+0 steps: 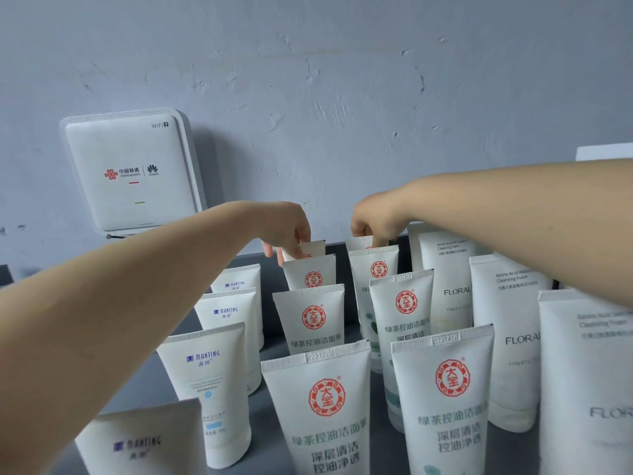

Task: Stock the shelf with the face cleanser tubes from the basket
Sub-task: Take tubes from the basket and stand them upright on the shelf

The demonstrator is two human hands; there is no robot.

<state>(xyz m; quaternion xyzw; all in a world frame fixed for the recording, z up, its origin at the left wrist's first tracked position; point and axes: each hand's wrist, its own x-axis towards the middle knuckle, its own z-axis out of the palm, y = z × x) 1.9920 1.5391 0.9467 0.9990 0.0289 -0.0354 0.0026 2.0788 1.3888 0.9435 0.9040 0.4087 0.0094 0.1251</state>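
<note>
Two hands reach to the back of the grey shelf (349, 317) at mid-frame. The left hand (291, 231) pinches the top edge of the rearmost red-logo tube (313, 249) in the left centre column; the right hand (373, 217) pinches the crimped top of the rearmost tube (359, 242) in the right centre column. White cleanser tubes stand upright in rows: Manting tubes (209, 378) lower left, Floral tubes (507, 337) right. A white router (132, 173) leans against the wall, upper left.
</note>
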